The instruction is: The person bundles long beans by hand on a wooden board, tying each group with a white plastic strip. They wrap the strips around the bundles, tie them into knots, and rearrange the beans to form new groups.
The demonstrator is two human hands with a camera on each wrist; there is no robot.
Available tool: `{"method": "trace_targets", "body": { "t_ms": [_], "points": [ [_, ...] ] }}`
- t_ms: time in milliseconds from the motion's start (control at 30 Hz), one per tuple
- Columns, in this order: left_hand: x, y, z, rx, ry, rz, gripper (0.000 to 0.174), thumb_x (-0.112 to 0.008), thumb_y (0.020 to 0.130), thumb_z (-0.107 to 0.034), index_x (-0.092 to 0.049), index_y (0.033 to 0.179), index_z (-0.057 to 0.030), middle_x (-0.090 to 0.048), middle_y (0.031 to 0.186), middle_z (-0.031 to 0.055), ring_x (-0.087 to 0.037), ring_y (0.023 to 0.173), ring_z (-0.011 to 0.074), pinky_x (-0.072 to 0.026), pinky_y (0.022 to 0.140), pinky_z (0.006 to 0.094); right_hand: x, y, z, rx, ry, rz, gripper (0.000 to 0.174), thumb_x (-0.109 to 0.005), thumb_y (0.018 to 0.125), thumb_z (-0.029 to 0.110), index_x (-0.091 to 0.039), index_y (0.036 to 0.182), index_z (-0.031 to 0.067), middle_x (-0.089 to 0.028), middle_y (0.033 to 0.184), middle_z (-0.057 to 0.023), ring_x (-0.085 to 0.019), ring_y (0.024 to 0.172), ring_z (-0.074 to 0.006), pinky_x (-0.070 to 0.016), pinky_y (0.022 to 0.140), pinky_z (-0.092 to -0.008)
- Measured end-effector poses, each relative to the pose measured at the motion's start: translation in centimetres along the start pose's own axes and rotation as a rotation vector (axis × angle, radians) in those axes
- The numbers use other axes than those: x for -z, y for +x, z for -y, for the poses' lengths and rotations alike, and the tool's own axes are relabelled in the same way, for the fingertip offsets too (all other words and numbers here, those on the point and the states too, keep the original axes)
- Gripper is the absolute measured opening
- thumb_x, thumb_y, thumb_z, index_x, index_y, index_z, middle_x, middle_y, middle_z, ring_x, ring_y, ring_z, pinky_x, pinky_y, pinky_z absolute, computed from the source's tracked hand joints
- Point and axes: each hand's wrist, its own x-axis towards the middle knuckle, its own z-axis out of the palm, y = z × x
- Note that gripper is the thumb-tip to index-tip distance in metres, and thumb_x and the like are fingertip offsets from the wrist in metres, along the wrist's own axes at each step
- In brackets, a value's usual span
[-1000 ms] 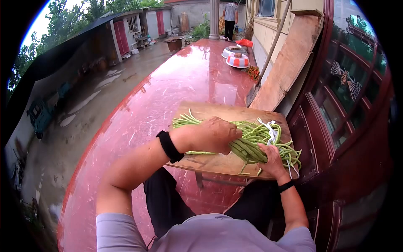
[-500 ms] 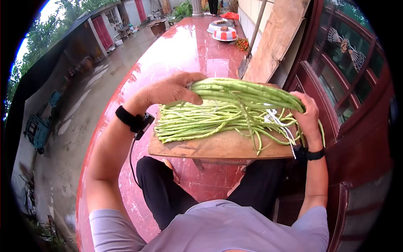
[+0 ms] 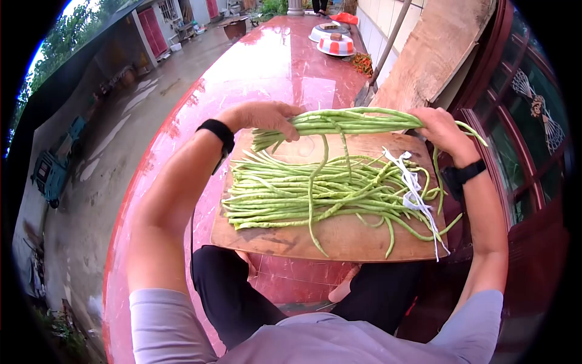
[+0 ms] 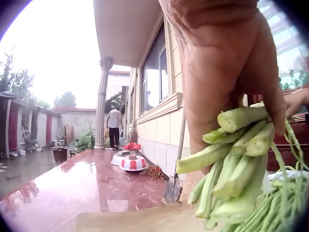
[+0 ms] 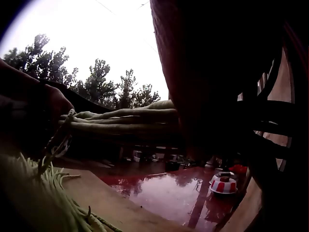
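Observation:
A bundle of long green beans (image 3: 357, 121) is held up level over the far edge of a small wooden table (image 3: 273, 242). My left hand (image 3: 267, 117) grips the bundle's left end, where the blunt bean ends (image 4: 241, 154) stick out past the fingers in the left wrist view. At the other end, my right hand (image 3: 441, 128) grips the beans, with thin tips trailing out to the right. A few loose beans hang from the bundle over a larger pile of long beans (image 3: 297, 188) on the tabletop. White strips (image 3: 413, 188) lie across the pile's right end.
A red-and-white striped bowl (image 3: 335, 44) stands farther down the shiny red floor (image 3: 242, 85), near some red peppers (image 3: 362, 64). A wooden panel (image 3: 424, 54) leans against the wall on the right. Beyond the bowls stands another person (image 4: 115, 126).
Both hands have lifted the bundle off the pile, spread apart along it and carried it to the table's far side. The pile beneath now shows more fully.

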Motion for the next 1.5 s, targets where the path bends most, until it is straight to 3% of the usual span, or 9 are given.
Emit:
{"method": "trace_targets", "body": {
  "t_ms": [267, 400, 600, 700, 733, 900, 1100, 1233, 1500],
  "points": [
    [0.9, 8.7, 12.7, 0.130, 0.520, -0.008, 0.064, -0.072, 0.070, -0.014, -0.054, 0.131, -0.0080, -0.064, 0.117, 0.0185, -0.060, 0.109, 0.0340, -0.0455, 0.095, 0.0407, -15.9, 4.6, -1.0, -0.244, 0.266, 0.395, 0.062, -0.065, 0.076, 0.014, -0.050, 0.136, 0.0215, -0.060, 0.121, -0.0184, -0.053, 0.117, -0.0375, -0.0412, 0.100, -0.0472],
    [-1.8, 9.9, 18.5, 0.190, 0.552, -0.202, 0.068, -0.064, 0.074, -0.010, -0.049, 0.139, -0.0181, -0.059, 0.129, 0.0150, -0.053, 0.121, 0.0320, -0.0417, 0.102, 0.0394, -17.0, 5.0, 0.7, -0.271, 0.199, 0.509, 0.070, -0.062, 0.074, 0.016, -0.044, 0.142, 0.0186, -0.052, 0.135, -0.0165, -0.047, 0.127, -0.0327, -0.0354, 0.107, -0.0474],
    [-3.1, 5.1, 13.2, 0.276, 0.661, -0.374, 0.076, -0.059, 0.077, -0.007, -0.036, 0.148, -0.0224, -0.042, 0.147, 0.0150, -0.028, 0.141, 0.0385, -0.0242, 0.114, 0.0503, -13.9, 4.7, 4.7, -0.147, 0.266, 0.125, 0.040, -0.065, 0.079, 0.028, -0.060, 0.116, 0.0130, -0.062, 0.115, -0.0136, -0.057, 0.110, -0.0310, -0.0435, 0.092, -0.0442],
    [-2.3, 2.5, 13.4, 0.300, 0.597, -0.401, 0.071, -0.052, 0.078, -0.002, -0.039, 0.147, -0.0176, -0.044, 0.146, 0.0151, -0.029, 0.139, 0.0391, -0.0258, 0.114, 0.0479, -10.2, 4.6, 12.7, -0.143, 0.282, 0.212, 0.035, -0.063, 0.083, 0.044, -0.062, 0.078, 0.0088, -0.068, 0.084, -0.0093, -0.065, 0.082, -0.0300, -0.0475, 0.073, -0.0463],
    [-2.8, 0.9, 13.3, 0.208, 0.705, -0.510, 0.062, -0.048, 0.079, 0.001, -0.047, 0.140, -0.0113, -0.057, 0.129, 0.0192, -0.047, 0.127, 0.0378, -0.0397, 0.104, 0.0470, -10.2, 4.1, 14.3, -0.106, 0.264, 0.328, 0.040, -0.061, 0.084, 0.048, -0.064, 0.076, 0.0093, -0.067, 0.080, -0.0105, -0.065, 0.077, -0.0308, -0.0479, 0.070, -0.0433],
    [-8.7, -7.6, 7.0, 0.293, 0.795, -0.498, 0.037, -0.049, 0.086, -0.005, -0.060, 0.121, -0.0088, -0.068, 0.089, 0.0193, -0.067, 0.082, 0.0342, -0.0526, 0.069, 0.0459, -13.2, 1.8, 17.2, 0.134, 0.229, 0.224, 0.026, -0.064, 0.081, 0.034, -0.060, 0.080, 0.0082, -0.064, 0.075, -0.0119, -0.066, 0.075, -0.0313, -0.0492, 0.064, -0.0447],
    [-15.9, -17.5, 0.9, 0.039, 0.517, -0.224, 0.033, -0.057, 0.091, -0.021, -0.058, 0.122, -0.0094, -0.066, 0.087, 0.0182, -0.065, 0.082, 0.0361, -0.0517, 0.071, 0.0465, -9.7, 2.2, 15.1, 0.166, 0.043, -0.044, 0.007, -0.058, 0.082, 0.013, -0.060, 0.077, 0.0089, -0.064, 0.074, -0.0102, -0.065, 0.068, -0.0313, -0.0510, 0.059, -0.0445],
    [-18.2, -22.9, -0.1, 0.164, 0.413, 0.062, 0.042, -0.061, 0.089, -0.024, -0.054, 0.127, -0.0073, -0.066, 0.097, 0.0146, -0.063, 0.093, 0.0337, -0.0498, 0.079, 0.0441, -9.7, 4.0, 9.5, 0.114, -0.258, -0.176, 0.011, -0.060, 0.080, 0.012, -0.069, 0.086, 0.0154, -0.065, 0.087, -0.0058, -0.063, 0.096, -0.0235, -0.0453, 0.083, -0.0408],
    [-22.5, -25.9, -4.2, 0.001, 0.442, 0.007, 0.044, -0.065, 0.087, -0.023, -0.055, 0.126, -0.0061, -0.064, 0.094, 0.0104, -0.063, 0.089, 0.0291, -0.0496, 0.076, 0.0409, -18.5, 2.0, 5.7, -0.130, -0.077, -0.125, 0.035, -0.057, 0.085, 0.008, -0.067, 0.116, 0.0187, -0.059, 0.122, -0.0099, -0.049, 0.121, -0.0288, -0.0343, 0.102, -0.0450]
  ]
}}
